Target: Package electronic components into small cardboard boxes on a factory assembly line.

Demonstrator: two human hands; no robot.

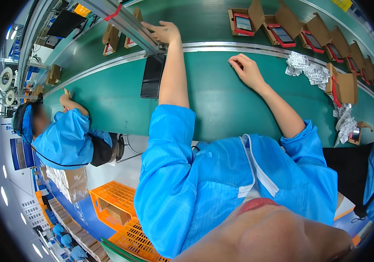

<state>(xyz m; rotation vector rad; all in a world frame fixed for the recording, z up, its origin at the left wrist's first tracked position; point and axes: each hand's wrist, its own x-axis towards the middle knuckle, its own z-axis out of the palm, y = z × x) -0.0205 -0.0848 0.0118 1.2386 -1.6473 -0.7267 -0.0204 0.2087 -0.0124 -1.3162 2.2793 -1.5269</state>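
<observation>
Black handheld device (153, 76) lies on the green bench (117, 107) beside an outstretched left forearm

The device rests flat at left of centre, its long axis running near to far, the far end tipped slightly right and close to the metal rail (226, 46). The left hand (165, 32) reaches beyond that rail, fingers spread wide, beside the slanting metal post (128, 25); the post makes it impossible to tell whether the fingertips touch anything. The right hand (248, 72) is over the bench, loosely curled, with a narrow gap between thumb and fingers and nothing visible in it.

Two cardboard boxes (111, 37) stand beyond the rail on the left, partly behind the post. On the far right runs a row of lidded boxes (257, 16), lids raised; the nearer ones each hold a red-framed device (242, 22), screen up. On the bench's right side, another cardboard carton (347, 85) has a red edge showing at its left, between two heaps of white leaflets (316, 74). Farther left, a co-worker's blue sleeve (66, 139) shows; orange crates (114, 192) sit below the near edge.
</observation>
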